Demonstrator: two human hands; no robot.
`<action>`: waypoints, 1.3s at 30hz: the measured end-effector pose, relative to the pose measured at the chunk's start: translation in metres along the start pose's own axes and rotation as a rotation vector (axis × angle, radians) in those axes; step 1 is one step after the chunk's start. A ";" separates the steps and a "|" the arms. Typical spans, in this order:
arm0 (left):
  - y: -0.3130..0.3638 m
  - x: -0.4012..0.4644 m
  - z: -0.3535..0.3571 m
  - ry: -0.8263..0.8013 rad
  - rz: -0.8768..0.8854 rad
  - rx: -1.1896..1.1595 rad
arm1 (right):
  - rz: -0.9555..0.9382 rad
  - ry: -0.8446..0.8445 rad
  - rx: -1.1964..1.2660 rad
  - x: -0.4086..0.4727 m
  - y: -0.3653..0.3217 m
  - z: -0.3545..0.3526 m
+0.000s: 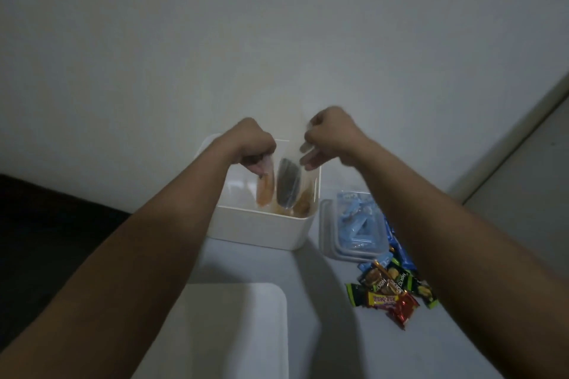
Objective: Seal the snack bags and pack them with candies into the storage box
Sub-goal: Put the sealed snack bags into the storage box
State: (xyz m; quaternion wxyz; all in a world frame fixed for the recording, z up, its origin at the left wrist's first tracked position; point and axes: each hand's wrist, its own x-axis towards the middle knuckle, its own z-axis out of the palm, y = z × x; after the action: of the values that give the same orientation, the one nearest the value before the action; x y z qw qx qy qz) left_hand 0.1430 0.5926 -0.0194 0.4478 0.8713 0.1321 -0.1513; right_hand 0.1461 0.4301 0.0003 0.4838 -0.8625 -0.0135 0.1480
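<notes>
Both arms stretched forward: left hand (257, 144) and right hand (331, 138), fingers pinched, grip the top of a clear snack bag (288, 181) hanging inside the white storage box (261, 224).

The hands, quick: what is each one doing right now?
Left hand: grip closed on the left top edge of the clear snack bag, above the white storage box.
Right hand: grip pinching the bag's right top edge, lower fingers loose.

Two bare forearms, no sleeves, no watch or rings visible; hands (257, 140) bare.
</notes>
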 end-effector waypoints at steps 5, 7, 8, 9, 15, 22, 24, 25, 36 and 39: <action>-0.032 0.026 0.026 -0.069 -0.064 -0.003 | -0.038 0.027 -0.101 0.018 0.040 0.037; -0.043 0.035 0.037 -0.106 -0.082 -0.004 | -0.050 0.023 -0.161 0.023 0.052 0.043; -0.050 0.040 0.042 -0.119 -0.093 -0.001 | -0.028 0.009 -0.192 0.026 0.056 0.046; -0.057 0.045 0.048 -0.127 -0.107 0.002 | 0.004 -0.009 -0.213 0.026 0.058 0.048; -0.088 0.070 0.073 -0.136 -0.197 0.080 | 0.063 -0.094 -0.493 0.034 0.076 0.058; -0.097 0.090 0.077 -0.229 -0.294 -0.083 | 0.093 -0.124 -0.499 0.061 0.096 0.060; -0.100 0.098 0.077 -0.200 -0.312 -0.138 | 0.080 -0.027 -0.532 0.069 0.099 0.060; -0.102 0.100 0.076 -0.181 -0.325 -0.153 | 0.083 0.008 -0.553 0.071 0.100 0.060; -0.103 0.118 0.097 -0.287 -0.464 -0.372 | 0.136 0.046 -0.471 0.088 0.112 0.066; -0.103 0.125 0.098 -0.347 -0.536 -0.342 | 0.143 0.078 -0.378 0.089 0.114 0.063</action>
State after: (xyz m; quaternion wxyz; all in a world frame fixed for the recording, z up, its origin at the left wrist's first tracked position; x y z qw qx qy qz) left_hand 0.2063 0.5825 -0.1974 0.5473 0.6794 0.3014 -0.3848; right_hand 0.2003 0.4370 -0.1472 0.3018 -0.9417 0.0387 0.1434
